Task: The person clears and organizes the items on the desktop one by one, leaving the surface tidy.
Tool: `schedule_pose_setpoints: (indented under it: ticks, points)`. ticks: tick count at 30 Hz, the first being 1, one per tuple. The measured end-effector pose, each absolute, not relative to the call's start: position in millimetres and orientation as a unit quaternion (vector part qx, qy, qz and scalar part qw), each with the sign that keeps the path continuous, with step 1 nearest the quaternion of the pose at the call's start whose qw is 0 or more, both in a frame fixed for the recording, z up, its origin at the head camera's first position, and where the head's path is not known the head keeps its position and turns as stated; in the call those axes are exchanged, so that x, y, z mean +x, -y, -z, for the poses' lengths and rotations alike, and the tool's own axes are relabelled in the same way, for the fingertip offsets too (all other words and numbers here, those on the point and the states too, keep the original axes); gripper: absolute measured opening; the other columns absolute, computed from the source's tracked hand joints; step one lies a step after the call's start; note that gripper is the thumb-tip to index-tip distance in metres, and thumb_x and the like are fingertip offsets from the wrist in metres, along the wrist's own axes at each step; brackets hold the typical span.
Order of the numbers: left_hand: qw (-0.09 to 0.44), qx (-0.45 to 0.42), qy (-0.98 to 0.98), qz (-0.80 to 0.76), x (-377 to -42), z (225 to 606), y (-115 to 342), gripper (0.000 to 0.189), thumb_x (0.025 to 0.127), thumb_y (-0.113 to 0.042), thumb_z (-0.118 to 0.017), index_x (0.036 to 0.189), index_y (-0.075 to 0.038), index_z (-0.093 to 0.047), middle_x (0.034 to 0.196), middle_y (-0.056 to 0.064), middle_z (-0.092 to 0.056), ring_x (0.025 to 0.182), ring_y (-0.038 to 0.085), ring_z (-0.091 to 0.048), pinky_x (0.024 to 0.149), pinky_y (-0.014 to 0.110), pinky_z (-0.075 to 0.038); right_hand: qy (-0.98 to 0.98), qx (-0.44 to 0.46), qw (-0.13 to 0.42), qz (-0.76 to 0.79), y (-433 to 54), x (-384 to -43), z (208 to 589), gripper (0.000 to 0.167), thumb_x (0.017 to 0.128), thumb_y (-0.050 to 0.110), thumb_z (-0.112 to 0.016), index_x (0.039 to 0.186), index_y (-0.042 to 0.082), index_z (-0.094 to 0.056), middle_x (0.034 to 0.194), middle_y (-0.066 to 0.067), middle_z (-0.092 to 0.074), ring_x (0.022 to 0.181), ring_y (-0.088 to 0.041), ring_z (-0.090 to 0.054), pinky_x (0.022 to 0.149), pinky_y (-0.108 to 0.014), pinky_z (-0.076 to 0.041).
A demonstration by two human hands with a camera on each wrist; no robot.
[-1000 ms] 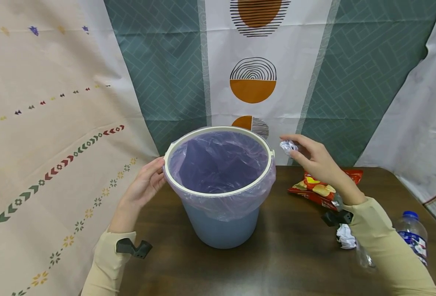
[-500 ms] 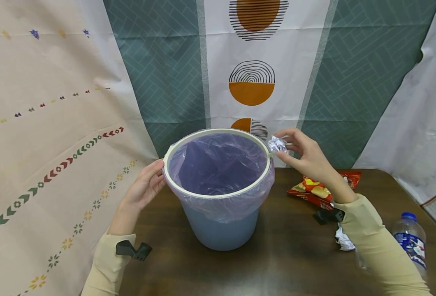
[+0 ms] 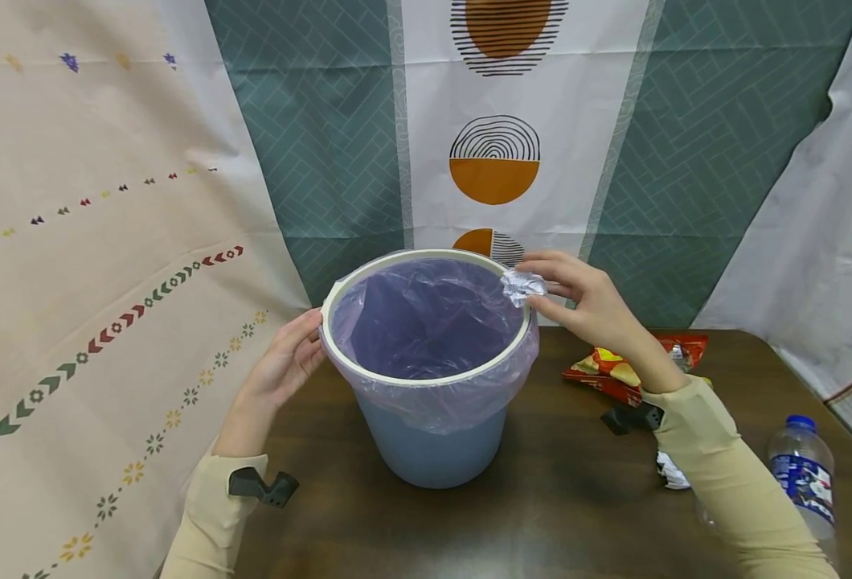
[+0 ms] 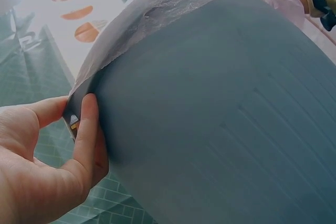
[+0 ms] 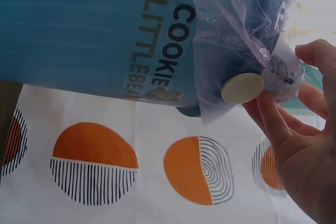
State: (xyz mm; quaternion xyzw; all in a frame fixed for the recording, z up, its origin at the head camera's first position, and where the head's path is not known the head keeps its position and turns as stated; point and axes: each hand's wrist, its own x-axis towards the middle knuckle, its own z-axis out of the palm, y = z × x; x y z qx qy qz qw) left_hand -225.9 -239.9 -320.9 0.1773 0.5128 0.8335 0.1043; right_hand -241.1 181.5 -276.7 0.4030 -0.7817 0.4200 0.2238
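A blue trash can (image 3: 432, 458) stands upright, a translucent pink bag (image 3: 462, 410) lining it and folded over its pale rim. My left hand (image 3: 284, 366) pinches the rim's left side, with the thumb and fingers (image 4: 86, 129) on either side of it in the left wrist view. At the opposite side of the rim, my right hand (image 3: 585, 301) holds a crumpled paper ball (image 3: 522, 287) at its fingertips. The ball overlaps the right edge of the opening. In the right wrist view the paper ball (image 5: 283, 77) is close to the bag and a round cream hinge cap (image 5: 242, 87).
Behind the right forearm lies a red chip bag (image 3: 614, 374). Another crumpled paper (image 3: 670, 473) shows partly beside the sleeve. A plastic bottle (image 3: 802, 470) with a blue cap stands at the right on the dark wooden table (image 3: 542, 523). Patterned cloths hang behind.
My right hand has moved left with the paper ball, from beyond the can's right side to over its rim. The left hand has stayed on the rim.
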Motion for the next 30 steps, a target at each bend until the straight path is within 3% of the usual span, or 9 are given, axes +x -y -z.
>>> schedule_pose_setpoints:
  ticks: [6, 20, 30]
  points:
    - [0.104, 0.178, -0.515, -0.832, -226.9, 319.5, 238.8, 0.025, 0.105, -0.013, -0.037, 0.118, -0.006, -0.058, 0.102, 0.001, -0.066, 0.088, 0.007, -0.067, 0.076, 0.016, -0.057, 0.773, 0.414, 0.214, -0.430, -180.3, -238.3, 277.4, 0.038, 0.084, -0.009, -0.066, 0.121, -0.001, -0.062, 0.134, -0.013, -0.055, 0.118, 0.000, -0.054, 0.092, -0.013, -0.051]
    - [0.100, 0.175, -0.509, -0.837, -226.9, 320.3, 237.8, 0.027, 0.105, -0.013, -0.036, 0.115, -0.007, -0.061, 0.098, 0.001, -0.066, 0.085, 0.007, -0.066, 0.073, 0.014, -0.057, 0.791, 0.374, 0.252, -0.413, -196.4, -236.8, 282.2, 0.029, 0.087, -0.007, -0.063, 0.115, 0.004, -0.066, 0.126, -0.008, -0.060, 0.117, 0.003, -0.052, 0.088, -0.008, -0.050]
    - [0.109, 0.193, -0.488, -0.844, -226.7, 321.3, 238.0, 0.029, 0.105, -0.011, -0.035, 0.116, -0.007, -0.061, 0.099, 0.001, -0.065, 0.085, 0.007, -0.066, 0.073, 0.014, -0.057, 0.799, 0.366, 0.257, -0.402, -210.9, -236.8, 290.4, 0.032, 0.085, -0.009, -0.065, 0.112, 0.007, -0.068, 0.124, 0.011, -0.058, 0.116, 0.004, -0.052, 0.085, -0.006, -0.049]
